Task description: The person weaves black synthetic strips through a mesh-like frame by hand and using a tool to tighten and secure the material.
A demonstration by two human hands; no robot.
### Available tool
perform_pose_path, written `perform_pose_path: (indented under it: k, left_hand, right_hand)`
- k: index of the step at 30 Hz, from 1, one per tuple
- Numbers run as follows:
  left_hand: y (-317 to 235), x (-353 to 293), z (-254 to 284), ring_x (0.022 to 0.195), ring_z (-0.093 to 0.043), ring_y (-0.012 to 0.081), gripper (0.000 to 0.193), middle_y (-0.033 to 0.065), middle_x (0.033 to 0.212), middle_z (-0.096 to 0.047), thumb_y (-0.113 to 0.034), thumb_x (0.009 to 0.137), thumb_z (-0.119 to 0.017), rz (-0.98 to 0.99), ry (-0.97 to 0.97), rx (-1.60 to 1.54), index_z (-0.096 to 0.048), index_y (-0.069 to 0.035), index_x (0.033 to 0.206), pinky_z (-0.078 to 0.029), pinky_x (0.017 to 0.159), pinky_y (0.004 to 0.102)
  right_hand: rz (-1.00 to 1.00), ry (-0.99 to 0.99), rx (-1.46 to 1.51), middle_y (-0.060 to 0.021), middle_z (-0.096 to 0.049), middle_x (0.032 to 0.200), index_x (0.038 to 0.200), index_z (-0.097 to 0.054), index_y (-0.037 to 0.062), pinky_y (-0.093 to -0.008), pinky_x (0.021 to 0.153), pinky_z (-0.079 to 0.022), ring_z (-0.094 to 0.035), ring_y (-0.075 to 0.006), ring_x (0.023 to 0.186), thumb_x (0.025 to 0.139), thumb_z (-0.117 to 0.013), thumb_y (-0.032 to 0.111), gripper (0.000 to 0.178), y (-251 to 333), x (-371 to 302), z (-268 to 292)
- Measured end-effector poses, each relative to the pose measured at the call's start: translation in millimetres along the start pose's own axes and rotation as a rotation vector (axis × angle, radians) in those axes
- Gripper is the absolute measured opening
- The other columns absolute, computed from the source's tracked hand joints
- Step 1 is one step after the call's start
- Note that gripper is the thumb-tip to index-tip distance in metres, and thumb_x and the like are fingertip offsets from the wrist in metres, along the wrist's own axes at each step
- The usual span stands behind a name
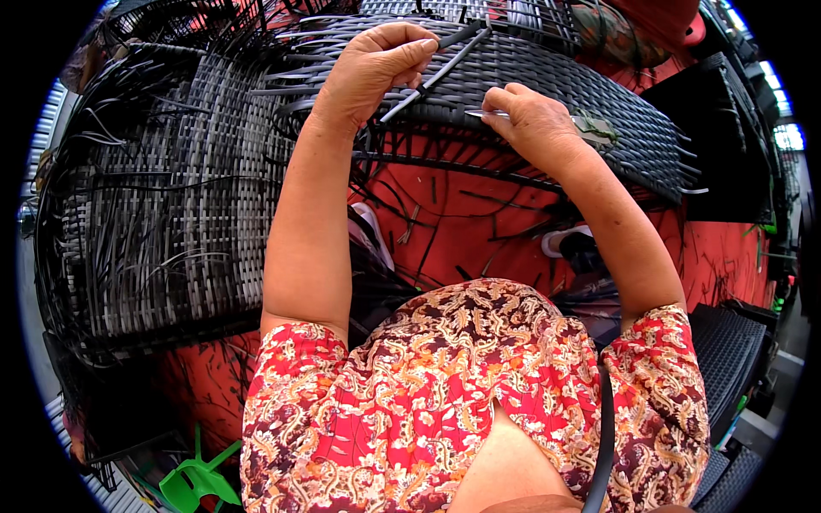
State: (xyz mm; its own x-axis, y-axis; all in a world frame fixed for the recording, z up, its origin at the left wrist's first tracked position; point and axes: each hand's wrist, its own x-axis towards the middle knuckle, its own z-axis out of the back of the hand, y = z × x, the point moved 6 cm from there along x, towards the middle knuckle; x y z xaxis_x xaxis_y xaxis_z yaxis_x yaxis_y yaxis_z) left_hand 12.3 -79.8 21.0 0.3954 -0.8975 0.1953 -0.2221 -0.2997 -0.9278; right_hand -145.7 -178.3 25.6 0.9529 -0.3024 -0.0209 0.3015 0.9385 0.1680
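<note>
In front of me lies a curved panel of grey woven wicker (590, 90), with loose strand ends at its left and right edges. My left hand (383, 73) is above its left part, thumb and fingers pinched on a dark flat wicker strip (460, 36). A lighter grey strip (445, 70) slants across the weave just beside those fingers. My right hand (532, 124) is closed around a slim knife (593, 128) near the panel's front edge. Its pale pointed tip shows left of the fingers, and the other end, with something green on it, shows to the right. The palm hides its middle.
A large woven wicker piece (180, 205) with loose strands stands at the left. Red covering (436, 214) with scattered dark strips lies below the panel. Black panels (714, 137) stand at the right. A green plastic object (201, 480) sits at lower left. More wicker lies at the back.
</note>
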Motion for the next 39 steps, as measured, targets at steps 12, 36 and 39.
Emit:
perform_pose_path:
  k: [12,36,39]
  left_hand:
    - [-3,-1,6,0.049,-0.040,0.0035,0.013,0.0005,0.073,-0.058,-0.013,0.088,-0.062,0.006,-0.030,0.112,-0.063,-0.001,0.093,-0.039,0.049,0.0181]
    - [12,-2,1,0.054,-0.044,0.0027,0.016,-0.0059,0.065,-0.051,-0.021,0.084,-0.066,0.170,0.034,0.526,-0.064,-0.005,0.085,-0.036,0.048,0.0184]
    - [14,-5,0,0.053,-0.044,0.0037,0.014,-0.0054,0.064,-0.051,-0.019,0.083,-0.065,0.264,0.057,0.696,-0.064,-0.005,0.084,-0.036,0.046,0.0196]
  right_hand:
    - [-0.037,-0.020,0.220,-0.0083,-0.063,0.090,0.090,-0.060,0.0083,-0.0383,0.075,-0.048,-0.061,-0.0269,0.087,0.082,-0.063,0.030,0.024,-12,6,-9]
    - [-0.012,-0.072,0.248,-0.0049,-0.062,0.086,0.085,-0.059,0.0099,-0.0355,0.071,-0.048,-0.061,-0.0234,0.081,0.080,-0.066,0.028,0.020,-9,4,-8]
    - [-0.023,-0.084,0.288,-0.0040,-0.062,0.084,0.084,-0.060,0.0096,-0.0343,0.070,-0.048,-0.062,-0.0215,0.079,0.079,-0.067,0.027,0.019,-12,4,-11]
